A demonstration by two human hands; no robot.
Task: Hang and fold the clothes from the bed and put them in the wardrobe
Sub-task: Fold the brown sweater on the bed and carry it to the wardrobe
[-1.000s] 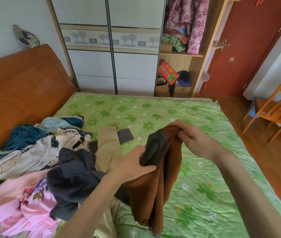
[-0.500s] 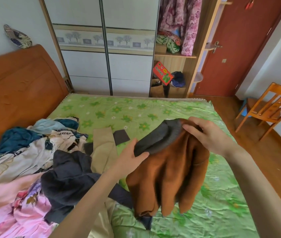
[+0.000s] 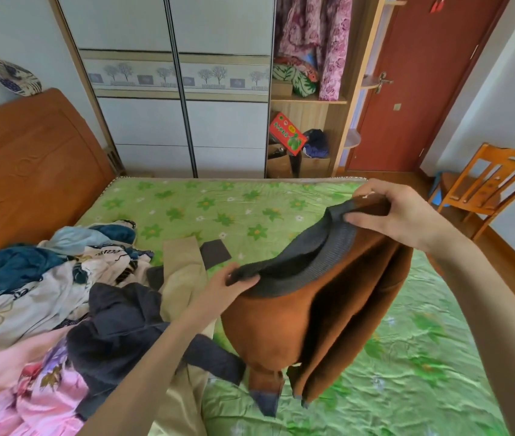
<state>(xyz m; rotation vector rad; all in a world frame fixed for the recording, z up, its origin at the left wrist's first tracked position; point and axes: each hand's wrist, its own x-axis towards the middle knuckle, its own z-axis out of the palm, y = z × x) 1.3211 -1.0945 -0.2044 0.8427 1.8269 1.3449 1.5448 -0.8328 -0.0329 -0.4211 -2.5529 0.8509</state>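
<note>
Over green bed (image 3: 250, 209): brown sweater (image 3: 306, 322).

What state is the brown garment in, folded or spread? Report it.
Neither: the brown garment hangs bunched, both hands, left and right, gripping its grey ribbed band.

A single head-worn wide-angle camera looks forward and down, close over the green floral-sheeted bed (image 3: 281, 209), facing the grey sliding-door wardrobe (image 3: 187, 114) beyond.

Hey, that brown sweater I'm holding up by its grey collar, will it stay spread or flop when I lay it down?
The brown sweater will probably flop: it sags in deep folds between the left hand and right hand. It looks thick, so likely fairly heavy. The ribbed grey collar may stretch.
</note>
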